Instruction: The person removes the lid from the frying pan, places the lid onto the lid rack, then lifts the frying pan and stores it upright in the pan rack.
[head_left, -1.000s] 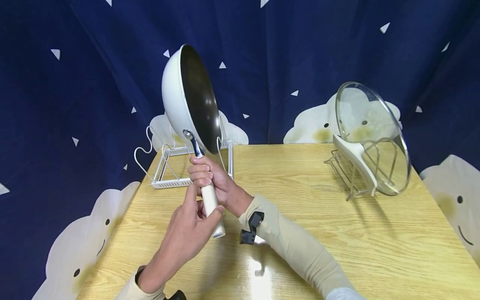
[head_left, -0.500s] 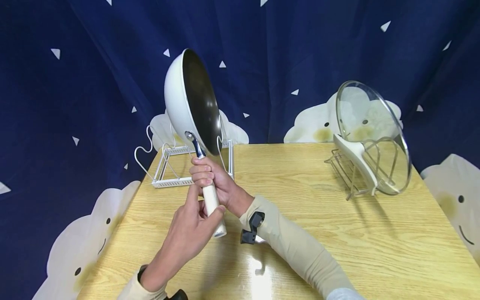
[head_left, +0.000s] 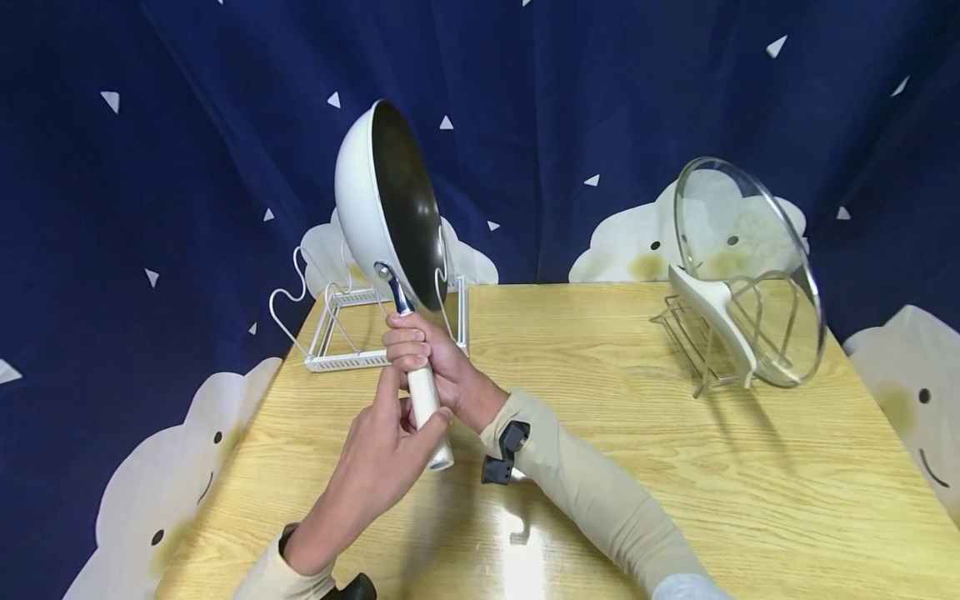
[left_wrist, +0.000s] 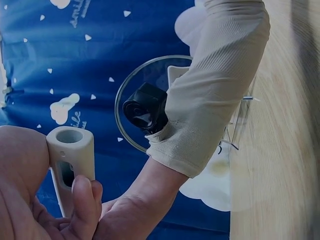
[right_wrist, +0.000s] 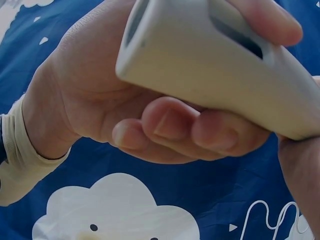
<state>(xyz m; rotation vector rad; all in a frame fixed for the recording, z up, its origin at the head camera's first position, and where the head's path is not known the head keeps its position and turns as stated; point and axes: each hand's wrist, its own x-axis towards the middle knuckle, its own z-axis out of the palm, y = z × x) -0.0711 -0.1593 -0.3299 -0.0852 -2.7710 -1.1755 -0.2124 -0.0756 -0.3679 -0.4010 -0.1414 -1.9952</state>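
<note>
A white frying pan (head_left: 356, 196) with a dark inside is held up above the table in the head view, tilted on its side with its opening facing right. My right hand (head_left: 431, 358) grips the upper handle close to the metal joint. Lower down, my left hand (head_left: 375, 462) holds the pale handle (head_left: 423, 396) near its end, thumb on the near side. In the right wrist view the left fingers (right_wrist: 172, 122) curl beneath the handle. The left wrist view shows the handle's hollow end (left_wrist: 82, 145). The right palm is hidden.
Behind the pan stands a white wire rack (head_left: 348, 362) on the wooden table (head_left: 570, 358). A glass lid (head_left: 716, 221) with a white handle (head_left: 712, 308) leans in a metal wire stand (head_left: 705, 354) at the right. A blue curtain (head_left: 525, 150) hangs behind.
The pan has sunk slightly and shifted a little to the right, with both hands keeping their hold on the handle. The rack and lid stay in place.
</note>
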